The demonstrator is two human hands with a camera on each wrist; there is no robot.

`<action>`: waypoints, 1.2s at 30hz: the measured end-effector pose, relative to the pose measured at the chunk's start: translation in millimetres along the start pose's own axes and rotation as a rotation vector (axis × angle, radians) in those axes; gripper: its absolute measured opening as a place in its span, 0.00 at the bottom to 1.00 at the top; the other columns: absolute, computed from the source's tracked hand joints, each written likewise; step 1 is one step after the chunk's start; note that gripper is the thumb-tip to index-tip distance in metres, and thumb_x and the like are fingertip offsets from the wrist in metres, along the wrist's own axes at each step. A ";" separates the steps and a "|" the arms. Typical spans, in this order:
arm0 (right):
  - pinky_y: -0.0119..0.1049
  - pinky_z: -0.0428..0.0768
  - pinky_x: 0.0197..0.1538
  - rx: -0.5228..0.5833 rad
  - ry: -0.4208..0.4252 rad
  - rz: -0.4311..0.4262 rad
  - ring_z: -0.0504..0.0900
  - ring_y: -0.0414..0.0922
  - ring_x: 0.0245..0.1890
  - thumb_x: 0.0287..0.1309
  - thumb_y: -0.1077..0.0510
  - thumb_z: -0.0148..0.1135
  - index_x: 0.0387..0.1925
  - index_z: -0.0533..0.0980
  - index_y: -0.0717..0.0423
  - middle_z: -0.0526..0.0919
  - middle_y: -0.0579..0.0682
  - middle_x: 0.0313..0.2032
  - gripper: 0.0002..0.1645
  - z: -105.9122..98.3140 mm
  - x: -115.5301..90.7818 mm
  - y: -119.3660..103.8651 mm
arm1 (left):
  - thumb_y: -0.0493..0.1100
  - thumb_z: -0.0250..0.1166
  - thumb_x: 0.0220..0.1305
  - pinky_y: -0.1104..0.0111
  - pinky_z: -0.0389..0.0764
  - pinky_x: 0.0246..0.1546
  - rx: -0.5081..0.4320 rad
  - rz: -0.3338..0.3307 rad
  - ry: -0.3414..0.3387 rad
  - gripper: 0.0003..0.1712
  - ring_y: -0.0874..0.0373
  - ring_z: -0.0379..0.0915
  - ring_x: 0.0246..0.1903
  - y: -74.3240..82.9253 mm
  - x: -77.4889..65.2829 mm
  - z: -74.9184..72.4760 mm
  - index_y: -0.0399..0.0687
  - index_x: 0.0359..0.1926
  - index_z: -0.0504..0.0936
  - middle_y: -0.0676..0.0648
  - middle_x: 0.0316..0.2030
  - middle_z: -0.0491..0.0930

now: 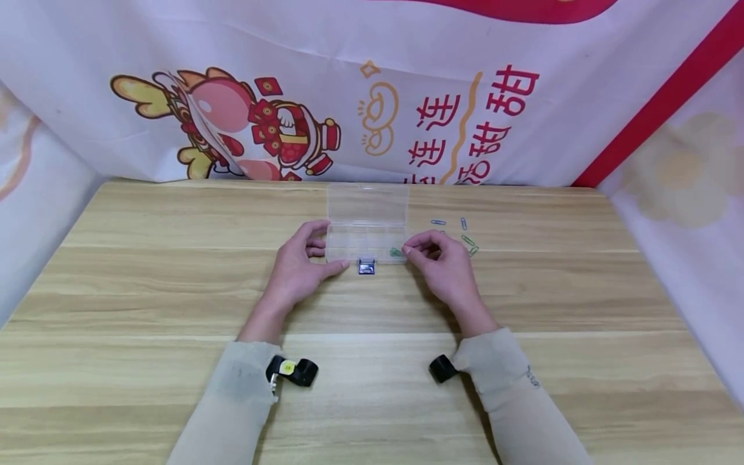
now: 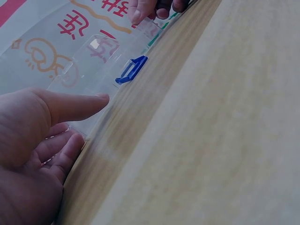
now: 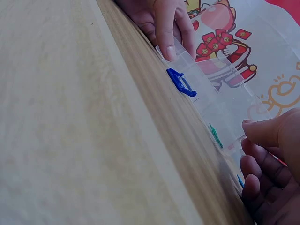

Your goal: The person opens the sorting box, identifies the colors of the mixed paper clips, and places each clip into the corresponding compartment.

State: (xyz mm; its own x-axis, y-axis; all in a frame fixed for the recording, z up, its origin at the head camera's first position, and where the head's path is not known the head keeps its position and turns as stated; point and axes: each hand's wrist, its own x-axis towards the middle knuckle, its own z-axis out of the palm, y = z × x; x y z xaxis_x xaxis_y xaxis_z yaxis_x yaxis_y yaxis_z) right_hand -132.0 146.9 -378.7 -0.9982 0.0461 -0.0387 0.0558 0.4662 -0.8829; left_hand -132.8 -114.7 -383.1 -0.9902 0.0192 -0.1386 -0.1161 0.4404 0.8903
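A clear plastic compartment box [image 1: 366, 237] stands with its lid [image 1: 368, 203] raised at the back. A blue latch [image 1: 367, 266] hangs at its front edge. My left hand [image 1: 299, 261] holds the box's left end, thumb along the front, fingers at the side; the left wrist view shows this grip too. Green paper clips [image 1: 396, 252] lie in the front right compartment. At that corner is my right hand [image 1: 438, 261], thumb and index finger close together over the edge. Whether something small is between those fingertips is hidden.
Right of the box, loose paper clips lie on the wooden table [image 1: 372, 400]: a blue clip [image 1: 463, 223], another blue clip [image 1: 438, 222] and a green clip [image 1: 467, 240] among them. A printed white cloth [image 1: 372, 39] hangs behind the table's far edge.
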 end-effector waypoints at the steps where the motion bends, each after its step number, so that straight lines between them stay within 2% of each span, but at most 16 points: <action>1: 0.40 0.79 0.51 -0.002 0.001 0.001 0.79 0.48 0.44 0.70 0.53 0.72 0.45 0.86 0.51 0.86 0.51 0.43 0.08 0.1 0.0 0.2 | 0.41 0.80 0.62 0.52 0.80 0.68 0.000 0.000 0.000 0.47 0.45 0.78 0.62 0.1 -0.1 0.1 0.54 0.79 0.69 0.42 0.63 0.79; 20: 0.40 0.79 0.50 -0.019 -0.002 -0.005 0.79 0.47 0.44 0.71 0.53 0.72 0.46 0.86 0.51 0.86 0.51 0.43 0.07 0.6 0.7 2.2 | 0.41 0.81 0.62 0.53 0.80 0.68 0.006 -0.001 -0.001 0.47 0.45 0.77 0.62 0.6 0.3 0.6 0.54 0.79 0.69 0.42 0.64 0.78; 36: 0.40 0.80 0.49 -0.019 -0.008 -0.014 0.80 0.48 0.44 0.71 0.54 0.72 0.45 0.85 0.52 0.86 0.51 0.43 0.07 1.0 -0.7 1.4 | 0.42 0.80 0.62 0.50 0.76 0.68 0.012 0.024 -0.022 0.49 0.44 0.73 0.62 0.1 -0.1 1.2 0.51 0.80 0.66 0.38 0.63 0.75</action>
State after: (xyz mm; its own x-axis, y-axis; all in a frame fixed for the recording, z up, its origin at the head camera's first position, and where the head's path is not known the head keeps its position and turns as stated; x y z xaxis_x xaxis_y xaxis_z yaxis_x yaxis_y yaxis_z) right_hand -131.2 146.6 -380.4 -0.9990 0.0330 -0.0303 0.0425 0.4834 -0.8744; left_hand -132.6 -113.5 -383.6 -0.9907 0.0494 -0.1271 -0.0915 0.4504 0.8881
